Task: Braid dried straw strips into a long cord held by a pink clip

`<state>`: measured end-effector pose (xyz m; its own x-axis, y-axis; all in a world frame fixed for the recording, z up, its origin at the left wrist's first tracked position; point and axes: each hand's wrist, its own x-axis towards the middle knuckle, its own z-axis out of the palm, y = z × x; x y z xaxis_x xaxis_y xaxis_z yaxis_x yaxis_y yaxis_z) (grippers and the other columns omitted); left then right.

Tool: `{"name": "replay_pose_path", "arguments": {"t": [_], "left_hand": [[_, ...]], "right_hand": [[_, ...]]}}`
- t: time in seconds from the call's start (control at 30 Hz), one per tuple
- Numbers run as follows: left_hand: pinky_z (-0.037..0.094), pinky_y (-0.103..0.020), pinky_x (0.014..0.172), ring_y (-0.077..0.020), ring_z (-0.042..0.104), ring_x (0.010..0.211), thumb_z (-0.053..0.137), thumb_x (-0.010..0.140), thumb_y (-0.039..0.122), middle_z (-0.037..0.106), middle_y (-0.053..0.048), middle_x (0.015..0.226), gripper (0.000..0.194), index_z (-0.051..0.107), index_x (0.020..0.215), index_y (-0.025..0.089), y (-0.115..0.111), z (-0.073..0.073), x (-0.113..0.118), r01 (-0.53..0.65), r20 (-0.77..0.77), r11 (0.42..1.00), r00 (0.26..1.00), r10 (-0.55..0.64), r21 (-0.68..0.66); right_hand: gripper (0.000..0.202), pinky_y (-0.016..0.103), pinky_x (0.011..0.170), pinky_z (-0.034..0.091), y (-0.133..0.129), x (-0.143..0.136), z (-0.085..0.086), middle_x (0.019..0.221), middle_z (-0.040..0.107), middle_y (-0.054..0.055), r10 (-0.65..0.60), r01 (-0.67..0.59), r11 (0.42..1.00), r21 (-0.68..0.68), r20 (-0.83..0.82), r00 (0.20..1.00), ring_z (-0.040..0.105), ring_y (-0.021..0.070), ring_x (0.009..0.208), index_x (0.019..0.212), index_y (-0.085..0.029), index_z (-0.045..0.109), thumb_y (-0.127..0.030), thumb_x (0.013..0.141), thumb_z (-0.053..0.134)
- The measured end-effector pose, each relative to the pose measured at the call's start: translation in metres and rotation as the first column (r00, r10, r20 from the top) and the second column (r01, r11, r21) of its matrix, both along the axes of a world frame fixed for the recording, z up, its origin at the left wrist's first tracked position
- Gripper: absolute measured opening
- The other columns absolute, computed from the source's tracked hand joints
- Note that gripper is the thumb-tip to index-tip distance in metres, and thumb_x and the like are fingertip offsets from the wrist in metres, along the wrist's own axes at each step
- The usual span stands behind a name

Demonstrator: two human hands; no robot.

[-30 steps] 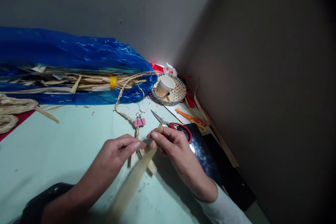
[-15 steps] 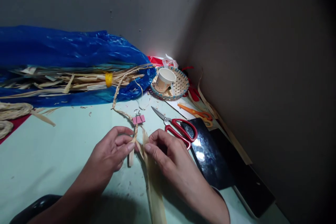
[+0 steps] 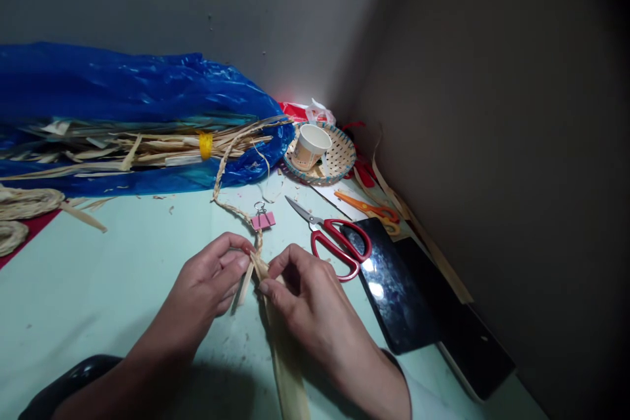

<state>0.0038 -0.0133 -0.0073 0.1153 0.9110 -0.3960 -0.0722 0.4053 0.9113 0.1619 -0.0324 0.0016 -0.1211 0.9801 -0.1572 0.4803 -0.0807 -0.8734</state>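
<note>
A thin braid (image 3: 228,207) of pale dried fibre runs from the bundle down to a pink binder clip (image 3: 263,220), which grips it. Just below the clip, my left hand (image 3: 214,279) pinches the end of the braid between thumb and fingers, and a short strip (image 3: 242,290) hangs under it. My right hand (image 3: 315,302) is closed on a long, wide fibre strip (image 3: 287,367) close to the braid's end. That strip trails down toward the table's near edge. Right of the clip lie red-handled scissors (image 3: 339,243), apart from both hands.
A blue plastic bag (image 3: 123,88) holds a bundle of dried strips (image 3: 177,147) tied in yellow. A woven basket (image 3: 339,157) carries a paper cup (image 3: 311,146). Orange scissors (image 3: 369,209), a black tablet (image 3: 394,302) and a dark flat object (image 3: 472,341) lie along the right wall.
My right hand has moved left, bringing the wide strip against the braid's end beside my left fingers. The short hanging strip now slants more.
</note>
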Motion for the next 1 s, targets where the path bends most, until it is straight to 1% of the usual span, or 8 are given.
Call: {"name": "replay_pose_path", "arguments": {"t": [0.17,0.33,0.47,0.57,0.63,0.7,0.8,1.0], "left_hand": [[0.014,-0.016,0.043,-0.0042,0.022,0.046,0.070,0.082,0.043,0.041,0.011,0.059,0.026,0.061,0.091,0.021,0.001,-0.003,-0.002,0.028,-0.036,0.999,0.999,-0.027,0.015],[0.014,-0.015,0.042,-0.0041,0.022,0.046,0.069,0.084,0.041,0.039,0.013,0.057,0.022,0.059,0.089,0.022,0.000,-0.001,0.000,0.022,-0.055,1.000,0.998,-0.021,0.021],[0.015,-0.014,0.041,-0.0034,0.025,0.046,0.071,0.083,0.038,0.046,0.012,0.058,0.020,0.061,0.088,0.022,-0.001,0.000,0.002,-0.007,-0.039,0.999,0.999,0.008,0.031],[0.020,-0.014,0.043,-0.0034,0.033,0.048,0.073,0.081,0.036,0.056,0.010,0.061,0.020,0.062,0.088,0.022,-0.001,-0.002,0.003,-0.019,-0.039,0.999,0.999,0.021,0.045],[0.030,-0.014,0.049,-0.0056,0.046,0.055,0.075,0.078,0.036,0.064,0.007,0.064,0.022,0.062,0.087,0.021,-0.001,-0.003,0.004,-0.024,-0.046,0.998,0.999,0.027,0.061],[0.040,-0.017,0.058,-0.0094,0.055,0.065,0.076,0.076,0.036,0.068,0.005,0.067,0.024,0.062,0.086,0.020,-0.001,-0.003,0.004,-0.025,-0.071,0.996,0.997,0.031,0.080],[0.044,-0.021,0.064,-0.0130,0.060,0.069,0.076,0.075,0.037,0.069,0.003,0.067,0.025,0.062,0.085,0.019,0.000,-0.002,0.003,-0.014,-0.114,0.996,0.993,0.023,0.083],[0.039,-0.019,0.054,-0.0113,0.055,0.063,0.080,0.070,0.040,0.065,0.004,0.065,0.032,0.062,0.086,0.018,0.004,-0.003,-0.003,0.022,-0.124,0.999,0.992,-0.016,0.044]], "right_hand": [[0.006,0.027,0.064,0.034,-0.002,0.002,0.002,0.079,0.060,0.000,0.035,-0.036,0.999,0.025,0.022,0.999,0.054,0.0166,0.073,0.092,-0.020,0.054,-0.015,0.091,0.057],[0.015,0.028,0.067,0.035,0.001,0.002,0.003,0.084,0.062,0.001,0.097,-0.105,0.992,0.065,0.113,0.989,0.056,0.0179,0.075,0.109,-0.021,0.052,-0.017,0.094,0.053],[0.007,0.028,0.062,0.031,0.002,-0.001,0.003,0.081,0.061,0.002,0.108,-0.120,0.992,0.042,0.223,0.969,0.055,0.0182,0.073,0.100,-0.021,0.052,-0.018,0.095,0.050],[0.002,0.028,0.059,0.027,0.001,-0.003,0.002,0.076,0.059,0.001,0.109,-0.132,0.989,0.060,0.288,0.951,0.051,0.0172,0.068,0.094,-0.021,0.051,-0.020,0.096,0.049],[0.003,0.029,0.057,0.024,0.001,-0.005,0.002,0.074,0.058,0.000,0.125,-0.160,0.983,0.091,0.305,0.944,0.047,0.0160,0.064,0.094,-0.021,0.051,-0.020,0.096,0.049],[0.005,0.029,0.056,0.022,0.001,-0.005,0.002,0.072,0.056,-0.001,0.143,-0.188,0.974,0.123,0.310,0.940,0.043,0.0148,0.060,0.095,-0.020,0.052,-0.017,0.096,0.049],[0.006,0.028,0.056,0.023,0.001,0.000,0.005,0.072,0.057,-0.002,0.176,-0.215,0.968,0.127,0.267,0.948,0.043,0.0134,0.060,0.096,-0.020,0.055,-0.014,0.094,0.052],[0.017,0.024,0.062,0.032,0.008,0.019,0.014,0.078,0.067,-0.002,0.260,-0.267,0.963,0.044,0.133,0.956,0.054,0.0129,0.071,0.092,-0.020,0.068,-0.026,0.100,0.055]]}}
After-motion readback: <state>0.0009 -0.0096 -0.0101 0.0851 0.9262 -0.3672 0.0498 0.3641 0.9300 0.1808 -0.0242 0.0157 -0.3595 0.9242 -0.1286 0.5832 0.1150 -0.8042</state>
